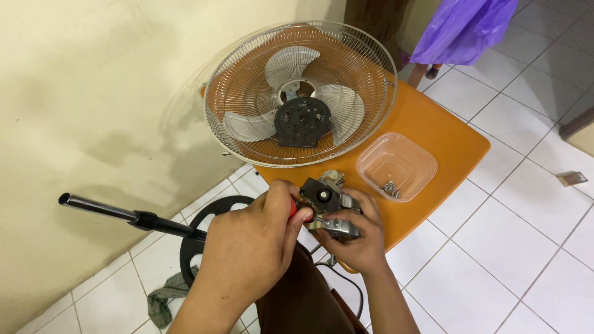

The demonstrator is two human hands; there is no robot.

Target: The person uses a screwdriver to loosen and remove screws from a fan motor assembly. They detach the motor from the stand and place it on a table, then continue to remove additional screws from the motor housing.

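My right hand (356, 232) clasps the fan motor (328, 207) at the near edge of the orange desk (439, 133); my left hand (253, 244) closes on a red-handled tool (292, 207) against it, the fan cage (301, 93) beyond

A caged fan (301, 93) and clear tub (397, 166) sit on an orange table (442, 133).

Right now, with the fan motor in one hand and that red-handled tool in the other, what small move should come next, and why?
Probably keep turning the tool with the left hand while the right hand steadies the motor. The tool's tip seems to sit against the motor, and loose screws lie in the tray, which hints at more to remove.
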